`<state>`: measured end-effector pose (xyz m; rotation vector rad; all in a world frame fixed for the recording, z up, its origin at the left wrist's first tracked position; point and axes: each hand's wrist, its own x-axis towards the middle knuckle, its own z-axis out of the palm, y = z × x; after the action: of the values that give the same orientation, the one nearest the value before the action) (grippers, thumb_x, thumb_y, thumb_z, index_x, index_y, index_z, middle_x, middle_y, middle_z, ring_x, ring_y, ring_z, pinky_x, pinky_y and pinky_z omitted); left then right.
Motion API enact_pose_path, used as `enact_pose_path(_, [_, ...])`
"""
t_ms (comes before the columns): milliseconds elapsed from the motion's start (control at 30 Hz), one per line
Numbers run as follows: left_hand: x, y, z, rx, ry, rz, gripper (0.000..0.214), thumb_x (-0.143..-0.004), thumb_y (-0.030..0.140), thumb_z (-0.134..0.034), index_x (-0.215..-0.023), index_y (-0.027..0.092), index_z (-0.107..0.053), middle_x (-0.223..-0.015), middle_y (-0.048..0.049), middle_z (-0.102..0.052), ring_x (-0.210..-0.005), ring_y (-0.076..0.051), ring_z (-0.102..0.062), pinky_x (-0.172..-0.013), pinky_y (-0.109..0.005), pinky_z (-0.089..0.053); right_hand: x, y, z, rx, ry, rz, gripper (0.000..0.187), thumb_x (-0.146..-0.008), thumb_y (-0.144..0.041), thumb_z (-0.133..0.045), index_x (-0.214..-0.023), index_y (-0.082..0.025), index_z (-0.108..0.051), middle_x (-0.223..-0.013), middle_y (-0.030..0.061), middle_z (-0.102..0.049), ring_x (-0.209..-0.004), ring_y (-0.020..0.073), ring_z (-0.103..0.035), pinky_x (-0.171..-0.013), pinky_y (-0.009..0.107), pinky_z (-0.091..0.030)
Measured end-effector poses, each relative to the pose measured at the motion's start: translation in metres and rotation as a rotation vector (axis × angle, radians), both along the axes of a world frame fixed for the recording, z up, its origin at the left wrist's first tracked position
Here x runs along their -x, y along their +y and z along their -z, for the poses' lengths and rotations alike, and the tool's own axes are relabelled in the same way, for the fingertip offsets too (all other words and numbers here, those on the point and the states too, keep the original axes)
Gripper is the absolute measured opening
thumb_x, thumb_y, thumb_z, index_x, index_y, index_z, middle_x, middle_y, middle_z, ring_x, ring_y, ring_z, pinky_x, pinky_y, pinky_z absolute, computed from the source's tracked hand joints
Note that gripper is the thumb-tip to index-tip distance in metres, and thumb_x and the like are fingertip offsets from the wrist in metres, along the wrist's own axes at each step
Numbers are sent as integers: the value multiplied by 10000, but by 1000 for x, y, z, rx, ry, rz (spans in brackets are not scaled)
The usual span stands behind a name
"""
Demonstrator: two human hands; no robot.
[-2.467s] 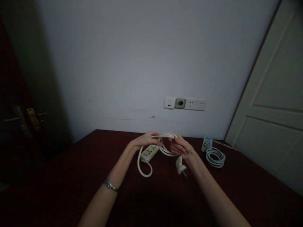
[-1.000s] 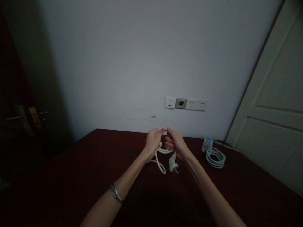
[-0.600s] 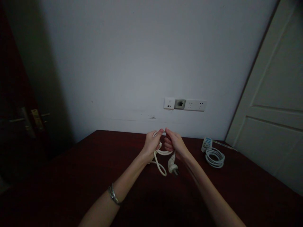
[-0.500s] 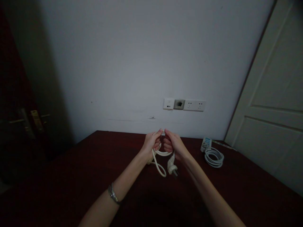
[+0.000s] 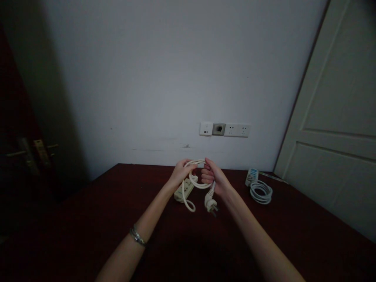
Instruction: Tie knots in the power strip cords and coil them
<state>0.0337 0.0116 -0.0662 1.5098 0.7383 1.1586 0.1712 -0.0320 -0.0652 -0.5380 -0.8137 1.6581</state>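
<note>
Dark red counter [image 5: 141,192] against a pale wall [image 5: 141,98]. Gripping opposite sides of a looped white cord [image 5: 200,186] with left fingers [image 5: 191,168] and curled right fingers [image 5: 207,176], with a plug [image 5: 209,203] dangling just below. Best to keep the loops even, without twists, and that plug clear of them. Beneath, by the left, a power strip [image 5: 188,187]; farther right, well apart, another strip [image 5: 252,175] beside a coiled cable [image 5: 261,201].
</note>
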Motion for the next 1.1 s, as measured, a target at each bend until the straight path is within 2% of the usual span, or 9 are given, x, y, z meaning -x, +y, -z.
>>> enact_pose_path(100, [0, -3, 2, -124, 60, -137, 367, -640, 248, -699, -960, 128, -565, -687, 8, -598, -569, -96, -540, -509, -192, -409, -10, 1, -1, -21, 49, -12, 441, -753, -395, -643, -565, -193, -300, -364, -129, -225, -305, 4, -131, -291, 109, -158])
enact_pose_path(167, [0, -7, 7, -144, 77, -133, 391, -655, 288, -698, -983, 132, -554, -729, -8, -607, -596, -101, -555, -533, -199, -427, -17, 2, -2, -3, 97, -17, 446, -760, -377, -640, -553, -192, -292, -359, -126, -228, -301, 5, -131, -290, 112, -160])
enact_pose_path(367, [14, -26, 25, 26, 151, 184, 277, -730, 346, -626, -873, 116, -567, -579, -11, -582, -514, -123, -571, -513, -234, -448, -32, 4, -3, -1, 219, -15, 410, -805, -312, -598, -546, -187, -306, -361, -115, -253, -296, 10, -166, -300, 125, -180])
enact_pose_path(467, [23, -30, 31, 85, 12, 311, 280, -800, 382, -539, -683, 128, -541, -474, 34, -476, -418, -103, -524, -515, -254, -456, -38, 4, -4, -16, 248, -18, 413, -808, -290, -598, -548, -188, -294, -367, -113, -259, -296, 10, -190, -304, 123, -192])
enact_pose_path(533, [28, -29, 34, 160, -158, 352, 326, -822, 408, -505, -630, 146, -488, -457, 74, -383, -320, -58, -403, -469, -253, -442, -41, 3, -6, -8, 292, -20, 405, -820, -276, -585, -552, -190, -293, -370, -110, -271, -296, 11, -211, -307, 124, -204])
enact_pose_path(633, [35, -28, 36, 238, -359, 354, 284, -821, 383, -505, -665, 148, -478, -509, 82, -358, -298, -16, -268, -370, -194, -334, -45, 2, -7, 5, 344, -41, 379, -846, -266, -552, -569, -193, -304, -375, -108, -287, -293, 14, -242, -307, 129, -218])
enact_pose_path(800, [43, -22, 42, 258, -451, 356, 152, -793, 248, -505, -812, 107, -557, -551, 56, -392, -340, -16, -283, -357, -161, -227, -54, 2, -8, -10, 376, -96, 347, -882, -253, -497, -600, -203, -301, -378, -110, -284, -287, 24, -283, -304, 137, -237])
enact_pose_path(933, [48, -12, 41, 308, -409, 363, 140, -804, 226, -491, -791, 99, -549, -506, 73, -344, -321, -4, -191, -340, -153, -134, -58, 1, -8, -37, 401, -113, 323, -892, -233, -476, -623, -209, -300, -392, -109, -298, -295, 31, -314, -312, 141, -260])
enact_pose_path(1100, [46, -9, 33, 292, -147, 335, 155, -835, 254, -454, -775, 125, -514, -466, 83, -332, -310, -11, -159, -343, -157, -88, -61, -2, -11, -21, 417, -70, 314, -900, -229, -456, -630, -215, -296, -394, -107, -308, -288, 34, -312, -301, 148, -257])
